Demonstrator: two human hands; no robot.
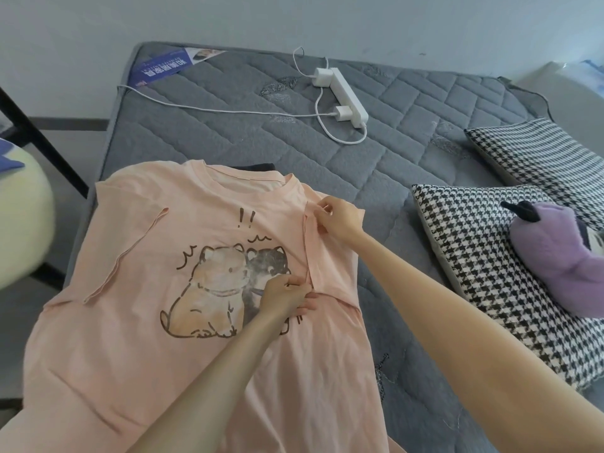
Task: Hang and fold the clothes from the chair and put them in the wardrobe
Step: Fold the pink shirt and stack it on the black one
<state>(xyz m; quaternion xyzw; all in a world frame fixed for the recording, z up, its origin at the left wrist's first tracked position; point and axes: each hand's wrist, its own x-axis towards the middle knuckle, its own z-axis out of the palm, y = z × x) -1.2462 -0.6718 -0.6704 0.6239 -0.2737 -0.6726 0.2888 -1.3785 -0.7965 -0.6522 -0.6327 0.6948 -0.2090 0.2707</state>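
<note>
Peach T-shirt (163, 338) lies flat on the mattress (228, 135) for folding, while the left hand (287, 297) and right hand (340, 219) each pinch its inward-folded sleeve edge (307, 253) to square it.

Beyond the left hand (286, 297), a dark garment (255, 166) is mostly hidden under the pink T-shirt (130, 322), whose hem is cut off at the lower edge. Part of its print (209, 282) is covered by that hand. Far to its left, a pale object (19, 217) is blurred and cropped.

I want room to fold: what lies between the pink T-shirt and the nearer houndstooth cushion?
Head view: between T-shirt and cushion, only bare grey mattress, crossed above by the right forearm.
</note>
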